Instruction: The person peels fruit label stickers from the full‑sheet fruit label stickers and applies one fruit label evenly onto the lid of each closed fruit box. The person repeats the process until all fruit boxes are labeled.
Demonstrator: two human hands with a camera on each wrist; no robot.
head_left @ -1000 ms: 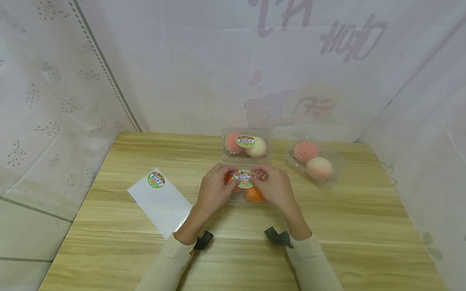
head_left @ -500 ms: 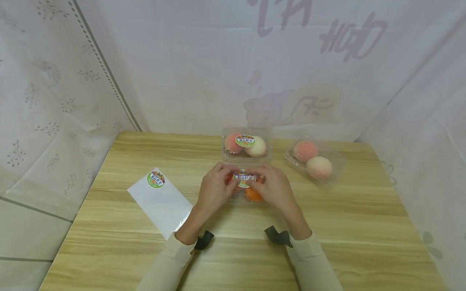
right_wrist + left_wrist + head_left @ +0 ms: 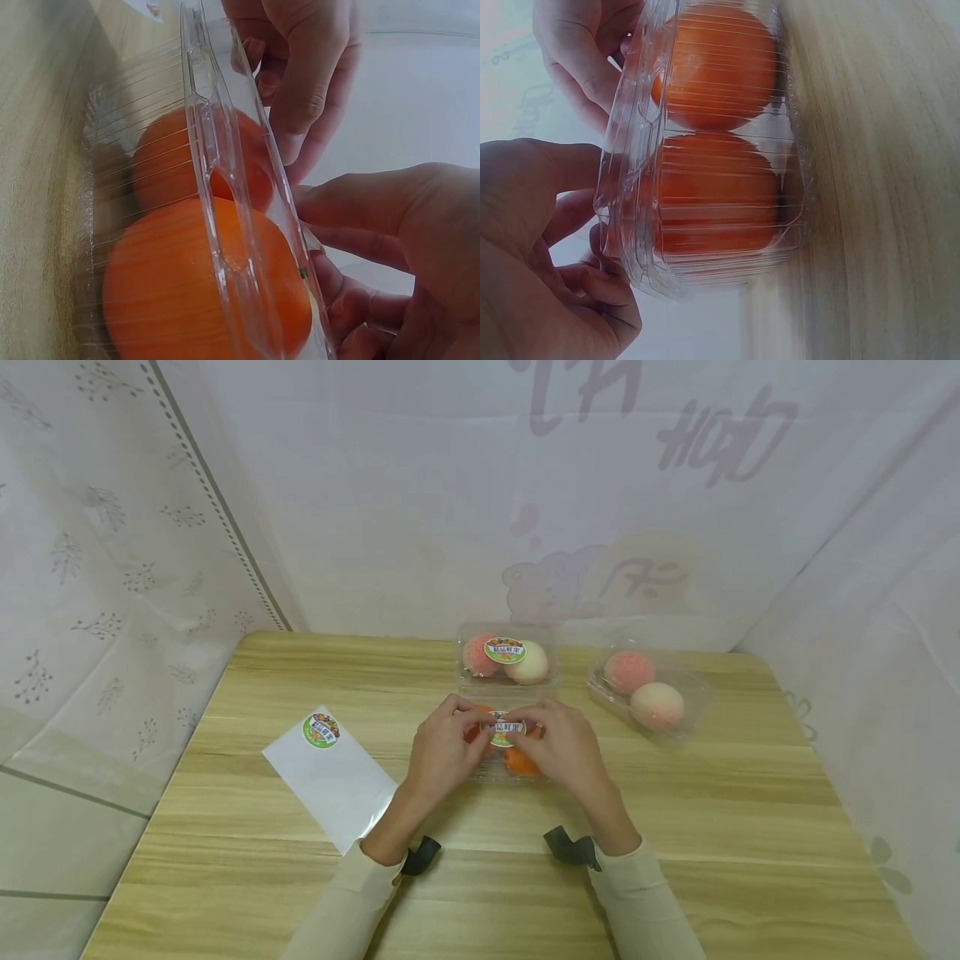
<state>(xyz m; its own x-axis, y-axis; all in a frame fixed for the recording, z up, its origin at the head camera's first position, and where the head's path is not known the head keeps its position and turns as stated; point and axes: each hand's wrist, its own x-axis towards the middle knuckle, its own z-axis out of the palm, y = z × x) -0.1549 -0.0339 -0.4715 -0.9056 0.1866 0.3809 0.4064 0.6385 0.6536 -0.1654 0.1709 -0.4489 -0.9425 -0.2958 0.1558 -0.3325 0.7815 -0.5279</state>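
Note:
In the head view, my left hand [image 3: 442, 747] and right hand [image 3: 566, 747] meet over a clear plastic fruit box [image 3: 491, 776]. Thumb and fingers of each hand pinch one side of an oval fruit sticker [image 3: 504, 727] at the lid. Inside sit orange-coloured fruits [image 3: 521, 762], like oranges or persimmons. From the left wrist, the shut lid stands between the fruit [image 3: 718, 191] and my left hand [image 3: 540, 247]. Right wrist view: a whitish edge shows between thumb and fingers of my right hand [image 3: 442, 240]. My fingers hide the sticker's ends.
Behind stands a clear box [image 3: 467, 685] of two peach-like fruits, with the same sticker [image 3: 505, 650] on top. Another peach box [image 3: 693, 697], no sticker visible, sits angled at right. A white backing sheet [image 3: 330, 785] with one sticker [image 3: 321, 731] lies left on the wooden table [image 3: 480, 893].
My right hand's fingers have shifted slightly left and inward, covering more of the sticker's right side. The left hand has hardly moved. Boxes and sheet stay put.

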